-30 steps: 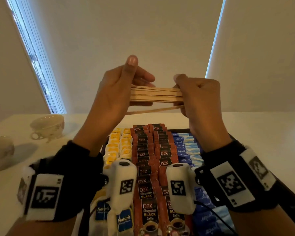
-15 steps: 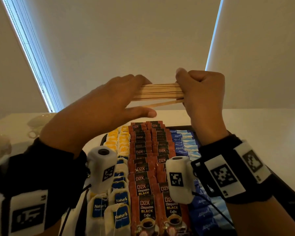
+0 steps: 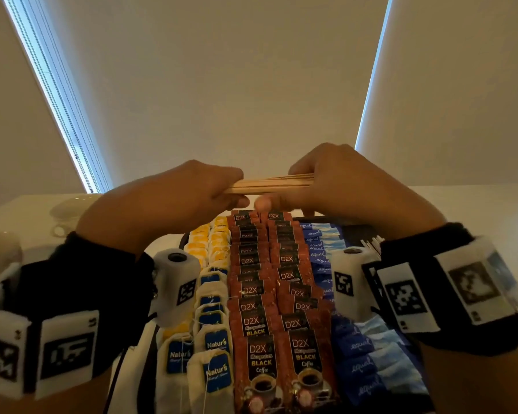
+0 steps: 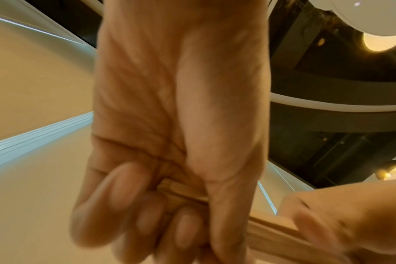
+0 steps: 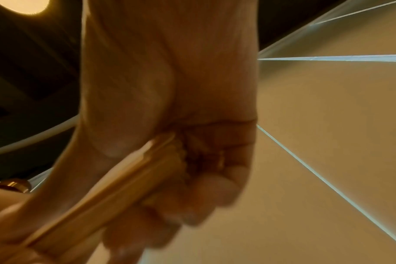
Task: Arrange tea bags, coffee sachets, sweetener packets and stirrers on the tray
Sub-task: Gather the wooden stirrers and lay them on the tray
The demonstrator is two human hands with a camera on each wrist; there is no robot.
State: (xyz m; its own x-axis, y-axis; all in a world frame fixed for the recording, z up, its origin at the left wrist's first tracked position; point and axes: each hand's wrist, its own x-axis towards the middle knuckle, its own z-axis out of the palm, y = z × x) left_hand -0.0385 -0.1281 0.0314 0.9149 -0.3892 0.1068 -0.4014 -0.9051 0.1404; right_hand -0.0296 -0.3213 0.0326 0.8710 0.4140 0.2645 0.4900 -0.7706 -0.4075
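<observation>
Both hands curled round one bundle of stirrers (image 3: 274, 184): left hand (image 3: 174, 201) on one end, right hand (image 3: 350, 186) on the other, raised over the tray's (image 3: 353, 231) far end. Below the hands: two columns each of tea bags (image 3: 213, 348), coffee sachets (image 3: 269, 324), sweetener packets (image 3: 368, 354). Two cups (image 3: 69, 210) left of the left hand.

Cream blinds (image 3: 222, 85) cover the windows; daylight shows at their edges. White table (image 3: 476, 204) below.
</observation>
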